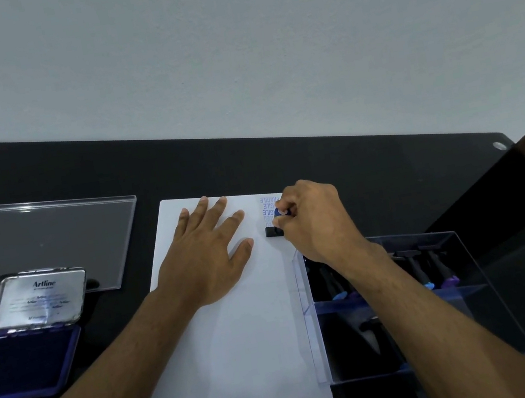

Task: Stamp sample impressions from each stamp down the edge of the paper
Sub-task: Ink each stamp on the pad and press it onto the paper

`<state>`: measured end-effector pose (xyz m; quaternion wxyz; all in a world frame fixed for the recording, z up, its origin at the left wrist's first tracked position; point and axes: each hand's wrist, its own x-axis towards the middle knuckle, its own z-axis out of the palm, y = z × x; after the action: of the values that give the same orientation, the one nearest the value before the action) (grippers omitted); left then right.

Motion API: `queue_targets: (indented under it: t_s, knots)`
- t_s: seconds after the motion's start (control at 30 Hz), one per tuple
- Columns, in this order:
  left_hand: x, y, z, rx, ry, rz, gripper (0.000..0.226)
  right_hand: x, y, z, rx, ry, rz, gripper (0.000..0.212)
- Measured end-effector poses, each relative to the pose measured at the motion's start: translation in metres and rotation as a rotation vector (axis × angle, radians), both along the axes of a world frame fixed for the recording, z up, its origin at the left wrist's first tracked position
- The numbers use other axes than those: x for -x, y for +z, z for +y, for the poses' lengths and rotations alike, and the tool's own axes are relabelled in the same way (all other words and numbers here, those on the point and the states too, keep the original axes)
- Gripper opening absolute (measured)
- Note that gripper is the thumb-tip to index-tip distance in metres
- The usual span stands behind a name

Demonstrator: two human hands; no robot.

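While the stamp (274, 231) stands on the paper (243, 341) at its right edge, below blue impressions (268, 205), the right hand (313, 221) grips its handle; the left hand (208, 249), fingers spread flat, evidently steadies the sheet. Ink pad (21, 364) lies open left.

matt white paper (243, 341), clear glossy plastic lid (42, 242), shiny metal tin (36, 299).

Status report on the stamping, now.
Left hand flat on paper. Right hand grips stamp, pressed at right edge below blue impressions. Nothing in the way.
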<state>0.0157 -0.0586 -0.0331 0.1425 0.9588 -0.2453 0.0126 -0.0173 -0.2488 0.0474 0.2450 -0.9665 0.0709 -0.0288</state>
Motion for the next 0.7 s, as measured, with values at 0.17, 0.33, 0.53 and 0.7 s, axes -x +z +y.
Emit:
queue_targets:
  t_s: [0.17,0.33,0.53,0.7]
  knots:
    - [0.0005,0.0008,0.0009,0.002,0.003,0.002,0.096,-0.0008,-0.0006,-0.0003,0.005,0.005,0.003,0.009]
    - [0.001,0.0012,-0.0004,0.008,0.006,0.002,0.087,-0.0007,-0.0008,-0.0006,0.012,0.001,0.003,0.009]
    - [0.0009,0.0018,-0.0001,0.008,0.008,0.006,0.087,-0.0019,-0.0005,0.0009,0.003,-0.012,0.011,0.011]
    - [0.0007,0.0007,0.001,0.01,0.003,0.008,0.087,0.0002,0.0,0.002,-0.003,-0.019,-0.001,0.011]
